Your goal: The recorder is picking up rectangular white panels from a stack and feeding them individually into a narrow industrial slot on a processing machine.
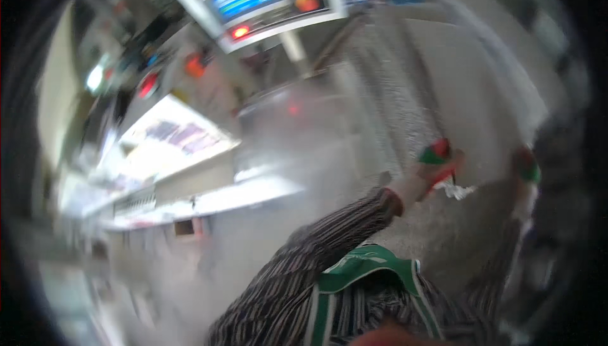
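Observation:
A large pale grey sheet or panel stretches away from me on the right; blur hides whether it is one piece or a stack. My left hand, with red and green coverings at the fingers, is closed at its near left corner. At the near right side of that sheet is my right hand, also showing red and green. Motion smears its fingers, so its grip is unclear. A ragged whitish scrap shows just below the sheet's near edge, beside my left hand.
A control panel with a blue screen and a lit red button stands at the far left of centre. Nearer is a grey metal machine surface. Brightly lit printed material lies on the left. A ridged grey strip runs along the sheet's left side.

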